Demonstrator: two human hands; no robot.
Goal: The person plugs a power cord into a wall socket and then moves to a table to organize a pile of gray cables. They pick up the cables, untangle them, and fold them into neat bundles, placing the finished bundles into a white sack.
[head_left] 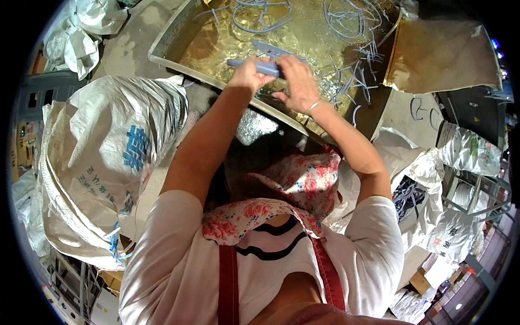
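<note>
My left hand (pixel 248 76) is closed around a long blue-grey plastic piece (pixel 264 67), holding it above the water near the front rim of a metal tank (pixel 203 77). At the piece's right end, the bent fingers of my right hand (pixel 298 81) lie over it, with the thumb lower and apart. The right fingertips are partly hidden. Just beyond my hands, a flat blue-grey plastic part (pixel 271 49) lies in the water. Thin grey looped strips (pixel 262 21) float at the far side, and several short branching strips (pixel 365 59) at the right.
A big white woven sack (pixel 108 124) stands left of my arm. Right of the tank are a brownish sheet (pixel 441 57) and an opened white sack holding dark strips (pixel 406 197). Loose grey loops (pixel 417 109) lie on the grey surface there.
</note>
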